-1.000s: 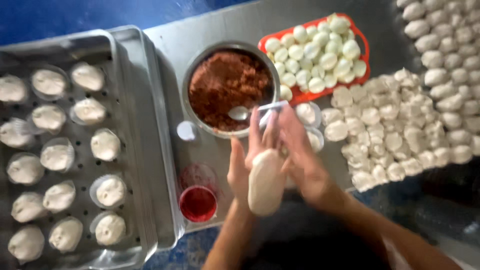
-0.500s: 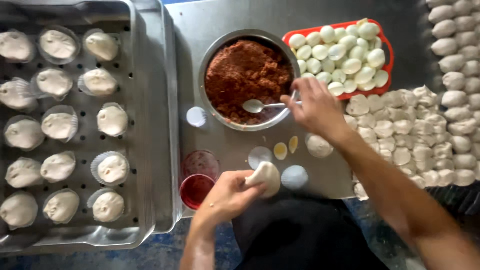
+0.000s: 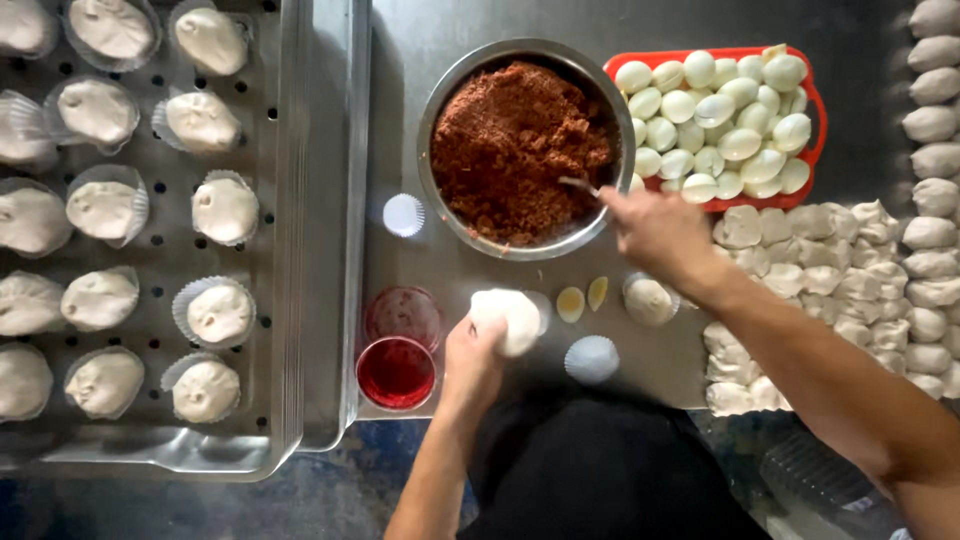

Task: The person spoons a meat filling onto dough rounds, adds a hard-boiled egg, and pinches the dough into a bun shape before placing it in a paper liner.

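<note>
White dough is what the left hand (image 3: pixel 472 360) has got, a flattened round dough piece (image 3: pixel 510 318) pinched in its fingers right above the steel table (image 3: pixel 450 270), just in front of the person's dark apron. The right hand (image 3: pixel 655 230) is closed around a spoon (image 3: pixel 578 184), whose bowl end is buried in the reddish-brown minced filling (image 3: pixel 515 145) inside the round steel bowl (image 3: pixel 515 150).

Between the two hands, lying on the table: two small yellowish egg slices (image 3: pixel 583 299) side by side, a dough ball (image 3: pixel 650 298) sitting in a paper cup just under the right wrist, and an empty white paper cupcake liner (image 3: pixel 591 358) near the table edge. Another empty liner (image 3: pixel 404 214) sits to the left of the bowl.

Just left of the left hand are two little red cups (image 3: pixel 398 350), the nearer one holding red liquid.

Behind the right hand there's a red tray (image 3: pixel 812 150) piled with peeled boiled eggs (image 3: pixel 715 120). To the right of that arm, a heap of flat dough pieces (image 3: pixel 840 270), and oval dough lumps (image 3: pixel 930 160) lined up along the far right edge.

Far left, a perforated steel steamer tray (image 3: pixel 270 300) is filled with rows of finished buns (image 3: pixel 215 315) in paper liners.
</note>
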